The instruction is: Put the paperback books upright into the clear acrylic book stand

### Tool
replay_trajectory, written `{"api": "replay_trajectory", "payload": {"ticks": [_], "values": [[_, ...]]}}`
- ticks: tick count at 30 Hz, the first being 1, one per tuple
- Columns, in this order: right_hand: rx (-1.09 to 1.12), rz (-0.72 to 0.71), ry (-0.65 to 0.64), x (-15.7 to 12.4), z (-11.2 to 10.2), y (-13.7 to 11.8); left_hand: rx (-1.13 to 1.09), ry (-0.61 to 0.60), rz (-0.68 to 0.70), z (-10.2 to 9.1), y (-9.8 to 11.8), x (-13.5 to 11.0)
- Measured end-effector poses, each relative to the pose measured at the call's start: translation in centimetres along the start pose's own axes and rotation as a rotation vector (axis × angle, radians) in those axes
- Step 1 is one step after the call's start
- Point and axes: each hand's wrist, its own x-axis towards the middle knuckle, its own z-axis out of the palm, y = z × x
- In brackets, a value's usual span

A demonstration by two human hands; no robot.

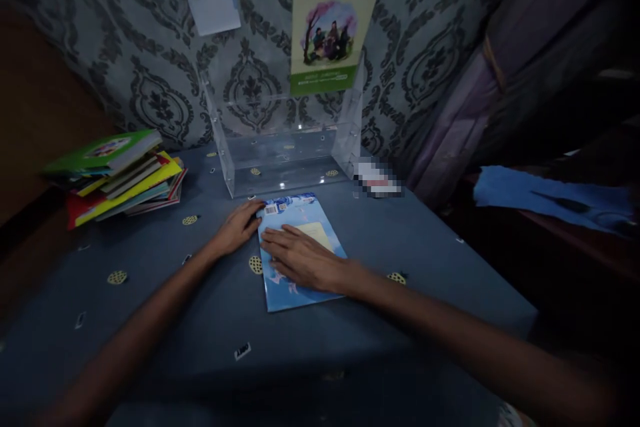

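Note:
A light blue book (324,287) lies closed on the table, with a barcode at its top left corner and a pale yellow panel on its cover. My right hand (303,257) rests flat across the middle of the cover, fingers stretched out to the left. At the book's upper left edge, my left hand (241,225) touches the corner with its fingers extended and does not grip it. The hand on the cover hides part of the panel and the picture beneath.
Behind the book stands a clear acrylic rack (280,153). A green and cream book (325,27) is upright at its right end. Several books are stacked unevenly in a pile (127,177) at left. A white card (215,12) sits above the rack's left side. Blue cloth (550,199) lies off to the right.

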Motion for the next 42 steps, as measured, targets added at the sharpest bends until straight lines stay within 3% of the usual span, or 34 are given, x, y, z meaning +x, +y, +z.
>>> {"api": "replay_trajectory", "payload": {"ticks": [5, 10, 13, 19, 22, 25, 32, 36, 42], "values": [[0.012, -0.080, -0.067, -0.9, 2.6, -3.0, 0.001, 0.028, 0.014, 0.4, -0.8, 0.5], [0.117, -0.076, -0.075, -3.2, 1.4, -4.6, 0.033, 0.024, 0.008, 0.7, -0.7, 0.1], [0.144, -0.003, -0.084, -2.6, 0.1, -2.3, 0.033, 0.033, 0.006, 0.8, -0.8, 0.1], [0.032, 0.263, 0.065, -0.1, -1.8, 7.8, 0.026, 0.043, -0.003, 0.9, -1.0, 0.3], [-0.033, 0.409, 0.129, 0.2, -2.4, 11.1, 0.033, 0.035, -0.007, 0.8, -1.0, 0.3], [-0.044, 0.439, 0.179, -0.1, -2.5, 11.7, 0.050, 0.019, -0.029, 0.7, -0.8, 0.3], [-0.085, 0.477, 0.259, -1.3, -2.1, 10.3, 0.176, 0.003, 0.022, 0.3, -0.2, 0.9], [-0.085, 0.472, 0.261, -2.3, -2.0, 9.9, 0.323, 0.017, 0.039, 0.9, 2.5, 1.2], [-0.104, 0.463, 0.296, -4.6, -1.3, 8.2, 0.280, -0.131, 0.216, 3.2, 11.7, -2.3]]}}
